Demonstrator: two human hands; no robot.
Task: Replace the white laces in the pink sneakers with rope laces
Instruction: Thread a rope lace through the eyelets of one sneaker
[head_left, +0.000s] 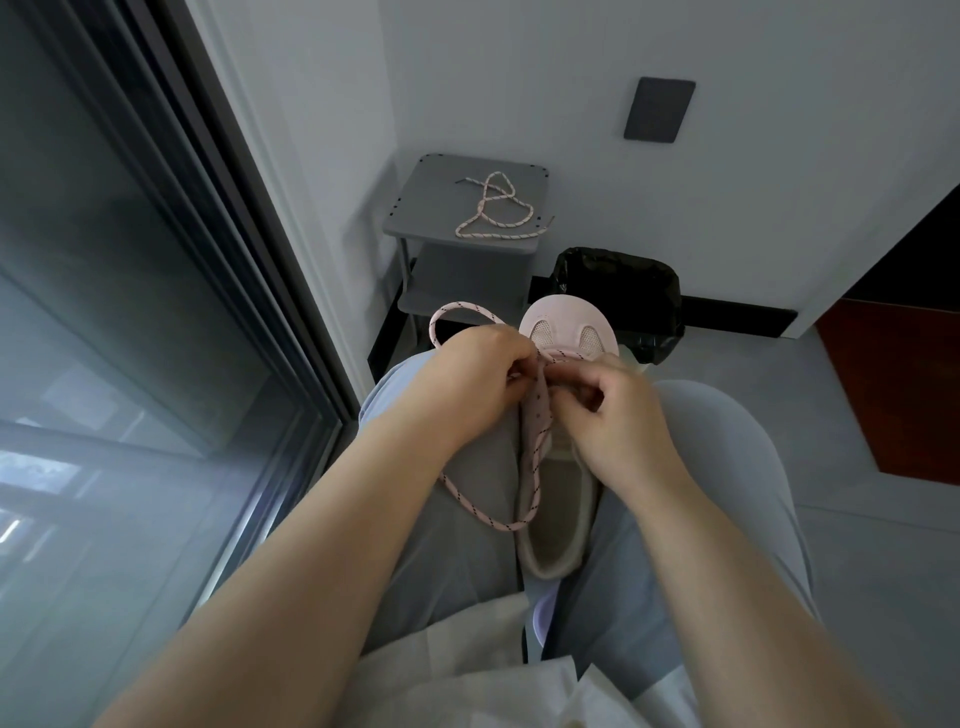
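Pink sneakers: one pink sneaker is seen, laid on the lap.
Rope laces: two are counted, the first rope lace pinched at the sneaker, the second rope lace laid on the shelf unit.
Hands: two are seen, the left hand and the right hand.
Shelf units: one is seen; three grey tiers are counted.
Bins: one bin is seen, lined in black.
Wall plates: one dark wall plate is seen.
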